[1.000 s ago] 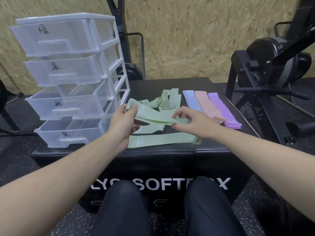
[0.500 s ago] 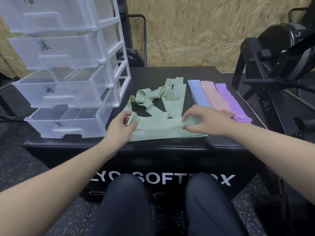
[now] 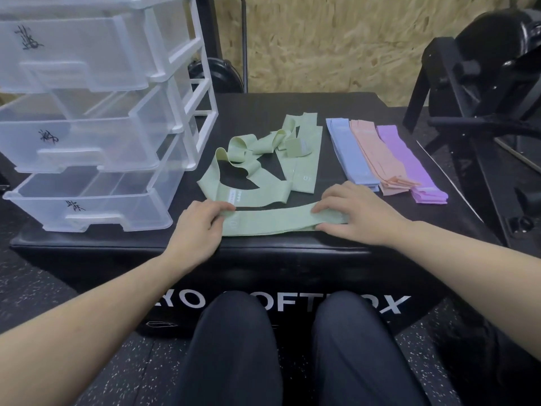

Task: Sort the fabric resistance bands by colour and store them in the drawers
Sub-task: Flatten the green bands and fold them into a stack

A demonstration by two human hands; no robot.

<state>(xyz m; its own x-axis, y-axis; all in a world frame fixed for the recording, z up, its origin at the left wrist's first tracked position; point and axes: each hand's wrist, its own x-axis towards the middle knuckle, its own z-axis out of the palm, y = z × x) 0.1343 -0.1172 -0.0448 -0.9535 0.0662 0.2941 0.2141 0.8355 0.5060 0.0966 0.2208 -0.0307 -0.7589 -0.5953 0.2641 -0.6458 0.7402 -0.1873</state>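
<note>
A flat stack of green bands [image 3: 272, 222] lies along the near edge of the black box [image 3: 263, 253]. My left hand [image 3: 199, 227] pinches its left end and my right hand [image 3: 354, 213] presses on its right end. Behind them lies a loose tangle of green bands [image 3: 254, 168]. To the right sit three neat stacks: blue bands [image 3: 349, 150], pink bands [image 3: 376, 156] and purple bands [image 3: 409, 165]. A clear plastic drawer unit [image 3: 96, 124] stands at the left with its drawers pulled out; the lower ones look empty.
Black gym equipment [image 3: 480, 92] stands close to the box on the right. A chipboard wall [image 3: 336, 42] is behind. My knees [image 3: 292, 347] are against the front of the box. Rubber floor surrounds it.
Both hands brought the green band down from above the box and laid it flat on the green stack at the near edge. The view tilted down and closer.
</note>
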